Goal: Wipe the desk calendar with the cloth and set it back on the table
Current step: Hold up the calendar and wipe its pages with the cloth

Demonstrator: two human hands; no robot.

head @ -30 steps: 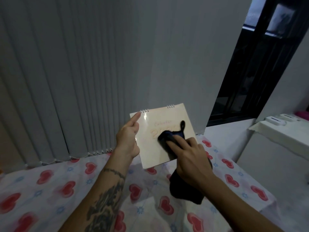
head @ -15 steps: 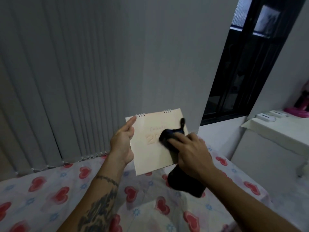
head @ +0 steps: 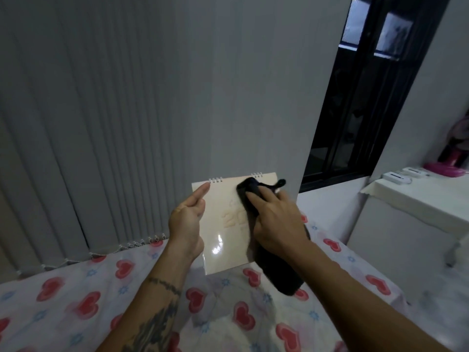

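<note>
A cream spiral-bound desk calendar (head: 225,235) is held up in the air above the table, its cover facing me with large digits partly showing. My left hand (head: 187,222) grips its left edge, index finger stretched up to the top corner. My right hand (head: 276,219) presses a dark cloth (head: 250,193) against the upper right of the cover; the rest of the cloth hangs down below my wrist. The calendar's right part is hidden behind my right hand and the cloth.
The table (head: 76,306) below wears a white cover with red hearts. Grey vertical blinds (head: 101,135) hang right behind it. A dark window (head: 360,97) is at the right, and a white ledge (head: 416,196) holds small white items and a pink object (head: 444,168).
My right hand slid the cloth from the middle of the cover up to its top right edge. The calendar stays held in my left hand.
</note>
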